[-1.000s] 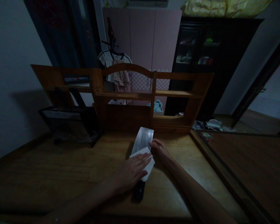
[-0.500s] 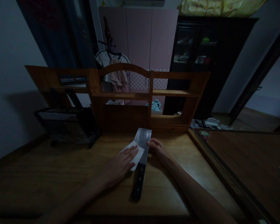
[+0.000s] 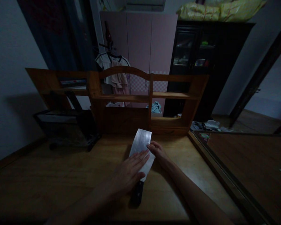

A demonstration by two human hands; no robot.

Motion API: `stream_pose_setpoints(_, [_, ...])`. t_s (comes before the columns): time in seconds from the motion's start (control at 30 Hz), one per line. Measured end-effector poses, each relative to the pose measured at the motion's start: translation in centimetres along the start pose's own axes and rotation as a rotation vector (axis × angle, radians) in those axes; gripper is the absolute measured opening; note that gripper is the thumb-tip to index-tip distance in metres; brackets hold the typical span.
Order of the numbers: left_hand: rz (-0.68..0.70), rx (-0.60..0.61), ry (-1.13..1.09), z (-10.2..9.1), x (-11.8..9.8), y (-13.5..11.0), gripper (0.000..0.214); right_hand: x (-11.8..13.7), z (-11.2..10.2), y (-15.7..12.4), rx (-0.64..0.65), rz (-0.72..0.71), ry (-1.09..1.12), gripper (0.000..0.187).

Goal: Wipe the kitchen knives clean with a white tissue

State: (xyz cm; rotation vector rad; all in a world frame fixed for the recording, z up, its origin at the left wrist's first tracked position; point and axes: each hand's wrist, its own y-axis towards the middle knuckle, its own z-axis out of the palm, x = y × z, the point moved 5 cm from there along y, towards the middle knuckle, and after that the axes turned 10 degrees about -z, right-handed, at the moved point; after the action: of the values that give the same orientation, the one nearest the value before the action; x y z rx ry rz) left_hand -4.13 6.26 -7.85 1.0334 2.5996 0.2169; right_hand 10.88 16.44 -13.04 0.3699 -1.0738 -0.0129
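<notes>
A cleaver (image 3: 141, 139) with a broad steel blade and a dark riveted handle (image 3: 137, 195) points away from me above the wooden tabletop. My right hand (image 3: 158, 150) pinches the blade's right edge between thumb and fingers. Across the lower blade lies my left hand (image 3: 133, 167), flat with fingers stretched out, pressing a white wipe (image 3: 150, 161) against the steel. Most of the wipe is hidden under that hand; whether it is paper or cloth I cannot tell. The handle's upper end is partly covered by the left hand, and neither hand grips the handle.
On the left of the table (image 3: 67, 181) stands a dark knife rack (image 3: 65, 128) with black handles sticking up. A wooden shelf unit (image 3: 125, 98) lines the back edge. To the right, a raised rim (image 3: 215, 168) borders another brown surface.
My left hand has slid the wipe right and toward me, across the lower blade. More of the upper blade shows. My right hand keeps its pinch on the blade edge.
</notes>
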Motion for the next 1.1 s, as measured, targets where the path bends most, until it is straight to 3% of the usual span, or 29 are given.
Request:
stream_pose_setpoints(0.2, [-0.022,0.083,-0.016,0.6,0.7,0.0,0.052,-0.4,-0.3,0.0,-0.009,0.020,0.004,0.022])
stream_pose_setpoints(0.6, [-0.078,-0.037,0.066,0.2,4.8,-0.8,0.054,-0.3,0.3,-0.5,-0.011,0.034,0.048,0.022])
stream_pose_setpoints(0.77, [-0.143,-0.154,0.106,-1.0,6.2,0.8,0.053,-0.3,0.5,-0.5,-0.014,0.039,0.059,0.022])
stream_pose_setpoints(0.93, [-0.101,-0.188,0.124,-2.3,3.5,3.0,0.057,-0.1,0.2,-0.1,-0.018,0.011,0.033,0.021])
stream_pose_setpoints(1.1, [0.032,-0.022,0.085,-0.6,-0.4,2.6,0.059,-0.4,-0.7,0.2,-0.042,-0.018,-0.010,0.023])
